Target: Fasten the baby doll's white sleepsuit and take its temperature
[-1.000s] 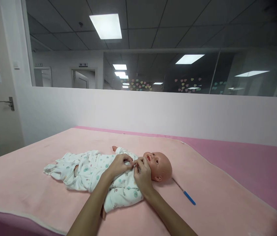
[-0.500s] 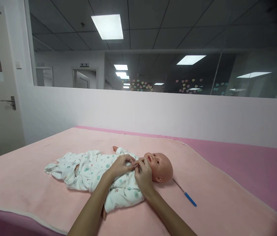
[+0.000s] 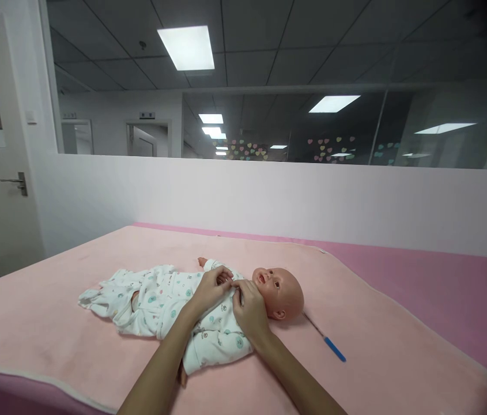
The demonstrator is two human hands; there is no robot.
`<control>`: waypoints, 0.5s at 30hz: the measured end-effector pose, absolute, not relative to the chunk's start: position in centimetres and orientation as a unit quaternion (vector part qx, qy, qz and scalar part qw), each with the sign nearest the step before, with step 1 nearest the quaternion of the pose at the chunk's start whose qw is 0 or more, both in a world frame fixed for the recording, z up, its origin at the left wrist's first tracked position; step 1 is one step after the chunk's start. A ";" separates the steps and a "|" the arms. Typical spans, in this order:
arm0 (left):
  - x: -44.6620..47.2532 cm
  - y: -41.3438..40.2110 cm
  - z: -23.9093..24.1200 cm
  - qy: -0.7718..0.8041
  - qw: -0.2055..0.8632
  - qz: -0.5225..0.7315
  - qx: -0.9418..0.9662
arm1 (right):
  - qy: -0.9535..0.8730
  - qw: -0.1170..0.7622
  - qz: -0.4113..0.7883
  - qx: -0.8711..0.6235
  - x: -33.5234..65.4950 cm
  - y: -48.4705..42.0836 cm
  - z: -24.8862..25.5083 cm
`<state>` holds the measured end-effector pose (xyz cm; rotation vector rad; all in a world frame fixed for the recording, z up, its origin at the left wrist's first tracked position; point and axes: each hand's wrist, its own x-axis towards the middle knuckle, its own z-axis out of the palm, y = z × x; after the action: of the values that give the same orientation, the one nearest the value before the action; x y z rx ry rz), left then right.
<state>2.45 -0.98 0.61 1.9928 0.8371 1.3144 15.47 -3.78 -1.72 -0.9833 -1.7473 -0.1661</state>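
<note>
Left grip point(image 3: 211, 291) and right grip point(image 3: 250, 308) met closely over chest of doll point(image 3: 284, 295), fingers curled; could not tell whether either pinched white outfit point(image 3: 169, 293). Doll lay on back beneath 2 grips, head just right of right grip. Blue-handled stick point(image 3: 334, 349) lay farther right, on pink sheet point(image 3: 399, 357).
</note>
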 end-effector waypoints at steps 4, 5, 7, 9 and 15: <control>2.5 -0.4 0.4 0.349 0.282 0.538 0.713 | -0.744 0.519 -0.070 -0.415 15.3 -3.8 -1.7; 2.4 -0.4 0.5 0.361 0.269 0.539 0.712 | -0.748 0.513 -0.071 -0.415 15.3 -3.8 -1.7; 2.4 -0.6 0.6 0.386 0.241 0.523 0.720 | -0.754 0.503 -0.076 -0.416 15.3 -3.9 -1.7; 2.4 -0.9 0.8 0.408 0.214 0.498 0.734 | -0.757 0.496 -0.079 -0.418 15.3 -3.9 -1.6; 2.0 -1.1 0.9 0.418 0.228 0.443 0.759 | -0.758 0.489 -0.074 -0.425 15.3 -4.3 -1.4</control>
<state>1.99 -1.06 0.89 2.0921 1.1522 1.2213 15.31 -4.26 -1.41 -1.0334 -1.8425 -0.1793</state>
